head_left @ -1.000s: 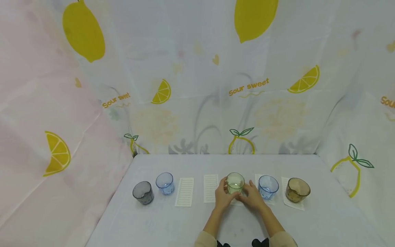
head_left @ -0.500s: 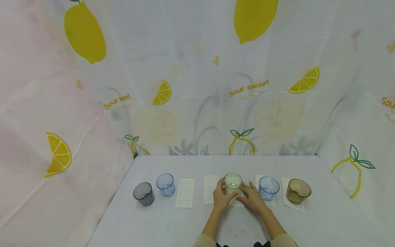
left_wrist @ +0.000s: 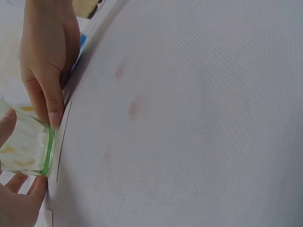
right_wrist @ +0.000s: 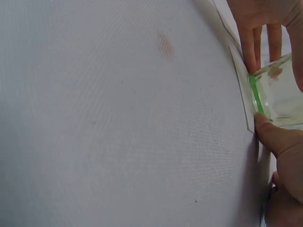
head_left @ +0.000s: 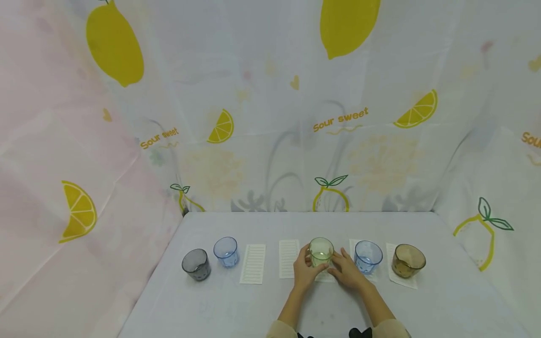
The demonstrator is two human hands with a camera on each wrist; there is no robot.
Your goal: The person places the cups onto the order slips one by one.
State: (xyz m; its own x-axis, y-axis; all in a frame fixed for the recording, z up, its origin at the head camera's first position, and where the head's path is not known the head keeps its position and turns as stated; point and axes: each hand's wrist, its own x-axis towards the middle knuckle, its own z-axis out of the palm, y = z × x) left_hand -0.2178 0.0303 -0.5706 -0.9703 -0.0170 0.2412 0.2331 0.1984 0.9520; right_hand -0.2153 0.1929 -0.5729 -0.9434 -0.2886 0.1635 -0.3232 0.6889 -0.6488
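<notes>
A pale green glass (head_left: pixel 321 249) stands upright on a paper slip (head_left: pixel 324 278) in the head view, between both hands. My left hand (head_left: pixel 303 271) holds it from the left, fingers round the side and thumb across the front. My right hand (head_left: pixel 348 271) is at its right side, with thumb and fingertips at the base. In the left wrist view, the right thumb (left_wrist: pixel 54 116) meets the green base of the glass. The right wrist view shows the right thumb (right_wrist: pixel 266 126) there too, low against the cloth. The hands partly hide the slip under the glass.
To the right stand a blue glass (head_left: pixel 368 258) and an amber glass (head_left: pixel 407 262), each on paper. Two ruled paper slips (head_left: pixel 253 264) lie left of the hands, the nearer one (head_left: pixel 289 259) close by. Farther left are another blue glass (head_left: pixel 226 253) and a grey glass (head_left: pixel 197 266).
The green glass shifts slightly left, then a little back right, with my left hand staying on it. My right hand stays close beside it. The other glasses and slips stay put.
</notes>
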